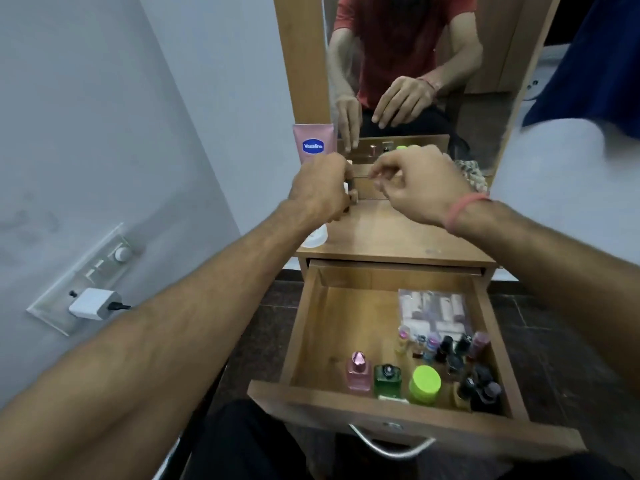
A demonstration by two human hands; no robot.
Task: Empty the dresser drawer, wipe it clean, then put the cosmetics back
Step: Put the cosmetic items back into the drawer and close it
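L hand (320,188): fingers curled round a small item (350,194) above dresser top (398,233); item mostly hidden, type unclear. R hand (415,188): fingers loosely curled, nothing held, just beside L. Drawer (311,327): pulled out, cosmetics at front-right incl. pink bottle (358,372), green bottle (387,379), lime-lid jar (425,384). Tube (313,143) stands by mirror (415,64).

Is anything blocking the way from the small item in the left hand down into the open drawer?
Nothing visible. The left hand holds a small item above the dresser top; the drawer is open, its left half bare.
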